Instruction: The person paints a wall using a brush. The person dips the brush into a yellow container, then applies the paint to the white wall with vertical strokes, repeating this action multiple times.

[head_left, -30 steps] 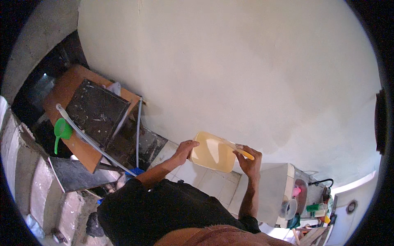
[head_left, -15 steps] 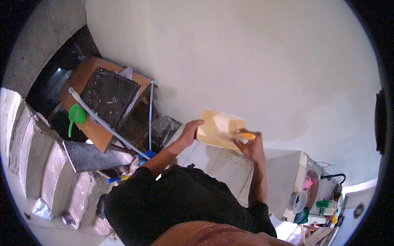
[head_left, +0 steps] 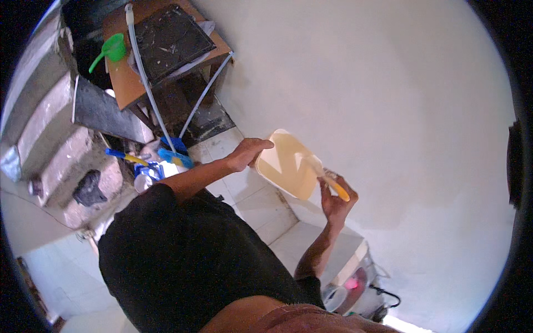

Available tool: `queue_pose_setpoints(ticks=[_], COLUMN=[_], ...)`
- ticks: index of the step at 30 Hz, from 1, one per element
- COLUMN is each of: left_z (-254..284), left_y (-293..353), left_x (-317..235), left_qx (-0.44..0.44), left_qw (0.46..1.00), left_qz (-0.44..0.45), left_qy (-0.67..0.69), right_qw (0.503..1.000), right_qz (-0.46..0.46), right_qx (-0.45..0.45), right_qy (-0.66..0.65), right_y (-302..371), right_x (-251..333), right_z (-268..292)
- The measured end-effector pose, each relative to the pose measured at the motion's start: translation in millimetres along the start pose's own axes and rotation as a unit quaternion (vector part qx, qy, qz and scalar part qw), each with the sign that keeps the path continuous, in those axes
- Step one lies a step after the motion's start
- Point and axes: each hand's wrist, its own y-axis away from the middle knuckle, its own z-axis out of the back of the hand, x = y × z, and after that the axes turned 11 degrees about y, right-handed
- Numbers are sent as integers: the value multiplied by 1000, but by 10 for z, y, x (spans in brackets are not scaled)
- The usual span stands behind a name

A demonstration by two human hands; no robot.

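Note:
My left hand (head_left: 247,154) grips the near left rim of a shallow cream plastic tub (head_left: 277,171), thumb over the edge and the other fingers hidden beneath. The tub is tilted so its inside shows, close to the pale wall. My right hand (head_left: 336,206) is closed round the orange handle of a paintbrush (head_left: 338,190). Its pale head is blurred and lies at the tub's right side; I cannot tell whether it touches the tub. What the tub holds, if anything, is hard to make out.
A large pale wall (head_left: 388,111) with darker patches stands ahead. On the left are a wooden table (head_left: 117,83) with a green dipper (head_left: 115,48), a grey pole (head_left: 145,83) and concrete steps (head_left: 55,116). A sink counter (head_left: 338,250) stands at lower right.
My view has turned, so the table and steps sit higher and the counter lower. The tub is tilted more steeply, and the brush handle now points down to the right.

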Motion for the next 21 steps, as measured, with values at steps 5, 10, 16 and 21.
queue_pose_setpoints(ticks=[5, 10, 16, 21], left_z=[91, 267, 596, 817], left_y=[-35, -273, -495, -718], left_x=[-189, -310, -474, -701], left_qx=[-4, 38, 62, 104], left_qw=[1000, 996, 994, 990], left_qz=[10, 75, 87, 100], left_qy=[-11, -7, -27, -2], right_qw=[979, 981, 995, 996], right_qz=[-30, -90, -46, -70], right_qx=[116, 141, 81, -7], right_qy=[-166, -93, -19, 51], right_y=[10, -109, -590, -649], right_x=[217, 403, 598, 704], right_z=[-86, -308, -584, -721])
